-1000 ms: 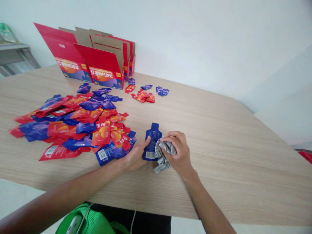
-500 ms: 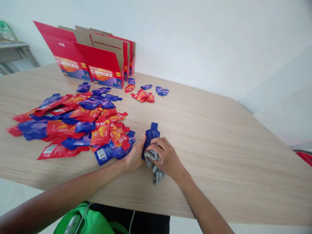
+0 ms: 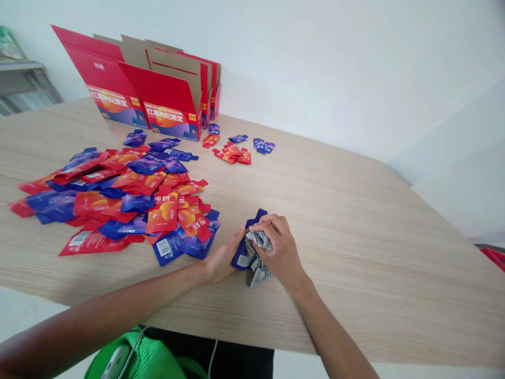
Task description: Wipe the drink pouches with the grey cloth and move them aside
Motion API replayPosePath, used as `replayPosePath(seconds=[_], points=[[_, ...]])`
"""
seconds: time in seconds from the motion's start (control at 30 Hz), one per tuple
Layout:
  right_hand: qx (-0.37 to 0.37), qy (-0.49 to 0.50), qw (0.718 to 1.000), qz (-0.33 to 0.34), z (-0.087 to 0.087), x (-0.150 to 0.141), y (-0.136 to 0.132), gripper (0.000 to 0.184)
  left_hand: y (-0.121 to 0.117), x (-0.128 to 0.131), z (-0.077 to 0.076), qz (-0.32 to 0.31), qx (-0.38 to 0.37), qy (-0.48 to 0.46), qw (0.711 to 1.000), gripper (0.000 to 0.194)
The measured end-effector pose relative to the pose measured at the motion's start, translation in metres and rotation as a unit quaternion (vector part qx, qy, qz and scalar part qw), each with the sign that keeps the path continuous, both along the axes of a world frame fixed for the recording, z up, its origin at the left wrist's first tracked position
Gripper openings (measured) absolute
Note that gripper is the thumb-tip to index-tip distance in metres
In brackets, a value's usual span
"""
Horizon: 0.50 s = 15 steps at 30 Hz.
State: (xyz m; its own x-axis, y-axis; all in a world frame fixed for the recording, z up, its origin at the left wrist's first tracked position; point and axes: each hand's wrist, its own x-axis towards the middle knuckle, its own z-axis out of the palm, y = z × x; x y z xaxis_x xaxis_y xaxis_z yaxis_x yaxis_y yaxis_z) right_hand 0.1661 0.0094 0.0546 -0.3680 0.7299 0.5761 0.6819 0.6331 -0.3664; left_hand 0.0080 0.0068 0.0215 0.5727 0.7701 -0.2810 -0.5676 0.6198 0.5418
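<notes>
A blue pouch (image 3: 241, 259) with a narrow spout end is tilted to the right in front of me, its barcode side facing up. My left hand (image 3: 223, 259) grips it by its left edge, thumb on top. In my right hand (image 3: 278, 247) is a bunched grey striped cloth (image 3: 260, 271), pressed against the pouch's face. The cloth and the fingers hide part of the pouch. Just left of my left hand lies a heap of red and blue pouches (image 3: 161, 213).
Open red cartons (image 3: 171, 113) stand at the back left against the wall. A few small red pouches (image 3: 232, 152) and blue pouches (image 3: 264, 146) lie right of them. The wooden table's (image 3: 355, 252) front edge runs close to my body.
The blue pouch has tilted to the right and shifted slightly toward the right. My right hand has moved up along it with the cloth, and my left hand followed rightward.
</notes>
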Motion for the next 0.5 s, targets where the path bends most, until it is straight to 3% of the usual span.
replayPosePath(seconds=[0.17, 0.27, 0.37, 0.5], points=[[-0.045, -0.09, 0.988, 0.12, -0.003, -0.011, -0.006, 0.022, 0.009, -0.005, 0.013, 0.059, -0.047, 0.017, 0.997, 0.047], [-0.043, -0.12, 0.981, 0.144, -0.004, -0.013, -0.008, 0.026, 0.011, -0.006, 0.016, 0.07, -0.049, 0.027, 0.996, 0.051], [-0.029, -0.099, 0.988, 0.118, -0.001, -0.01, -0.006, 0.026, 0.009, -0.004, 0.012, 0.065, -0.044, 0.038, 0.996, 0.045], [0.002, -0.043, 0.999, 0.012, 0.003, 0.0, 0.0, 0.018, 0.003, 0.003, 0.004, 0.05, -0.013, 0.029, 0.998, 0.035]])
